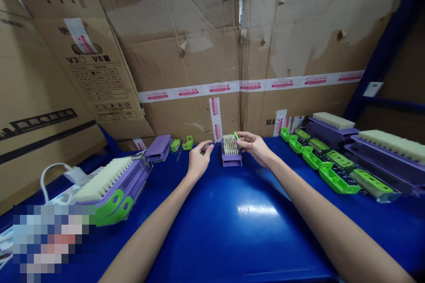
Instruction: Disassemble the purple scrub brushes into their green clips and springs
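Observation:
A purple brush [231, 159] with cream bristles stands upright between my hands on the blue table. My right hand [255, 146] is at its upper right corner, thumb and fingers closed on a thin bright green piece [236, 135] that rests against or just beside the bristles. Just left of the brush, my left hand [199, 159] has its fingers pinched together. Something small and dark shows at its fingertips, with a bit of green below, too small to name. Beyond my left hand lie a green bracket [187, 143], a green-topped part [175, 145] and another purple body [158, 147].
A finished-looking purple and green brush [113, 185] lies at the left by a white plug and cable [75, 175]. At the right, several green brackets [335, 180], green-topped clear parts [373, 182] and purple brushes [392, 146] stand in rows. Cardboard [186, 53] walls the back.

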The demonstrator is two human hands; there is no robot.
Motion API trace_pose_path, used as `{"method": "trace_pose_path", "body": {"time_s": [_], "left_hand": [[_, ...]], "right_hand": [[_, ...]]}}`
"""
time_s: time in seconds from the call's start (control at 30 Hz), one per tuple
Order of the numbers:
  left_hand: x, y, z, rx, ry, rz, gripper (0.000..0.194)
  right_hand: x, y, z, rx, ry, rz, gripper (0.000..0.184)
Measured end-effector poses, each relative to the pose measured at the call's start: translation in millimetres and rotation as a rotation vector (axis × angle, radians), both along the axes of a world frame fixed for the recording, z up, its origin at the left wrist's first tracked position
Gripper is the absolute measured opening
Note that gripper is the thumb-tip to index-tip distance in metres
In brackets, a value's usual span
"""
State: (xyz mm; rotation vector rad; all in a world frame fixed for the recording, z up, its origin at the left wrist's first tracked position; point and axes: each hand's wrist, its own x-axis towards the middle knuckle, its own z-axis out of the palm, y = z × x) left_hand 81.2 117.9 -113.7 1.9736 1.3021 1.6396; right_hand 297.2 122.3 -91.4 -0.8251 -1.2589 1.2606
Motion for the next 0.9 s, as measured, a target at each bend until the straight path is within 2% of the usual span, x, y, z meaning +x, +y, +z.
{"method": "trace_pose_path", "body": {"time_s": [0.1, 0.3, 0.43, 0.53, 0.67, 0.77, 0.9], "left_hand": [[-0.4, 1.8, 3.9, -0.139, -0.13, -0.072, 0.035], [-0.3, -0.7, 11.0, -0.147, -0.152, -0.092, 0.041], [-3.2, 0.8, 11.6, -0.158, -0.176, -0.056, 0.048], [-8.9, 3.8, 12.8, -0.152, -0.253, 0.018, 0.052], [-16.2, 4.7, 14.7, -0.079, -0.205, 0.16, 0.048], [-19.2, 4.1, 11.8, -0.027, -0.046, 0.277, 0.035], [-19.0, 2.8, 3.1, 0.13, 0.31, 0.361, 0.021]], "right_hand": [[-2.0, -1.7, 1.8, 0.021, -0.014, 0.018, 0.052], [-2.2, -0.9, 2.0, 0.101, -0.056, 0.026, 0.057], [-0.2, 3.2, 1.7, 0.213, -0.165, -0.046, 0.058], [1.1, 7.1, 1.6, 0.3, -0.255, -0.173, 0.057], [5.9, 10.7, -3.4, 0.385, -0.476, -0.498, 0.047], [13.7, 11.6, -11.9, 0.411, -0.766, -0.691, 0.043], [23.3, 12.3, -23.5, 0.359, -1.158, -0.818, 0.033]]}}
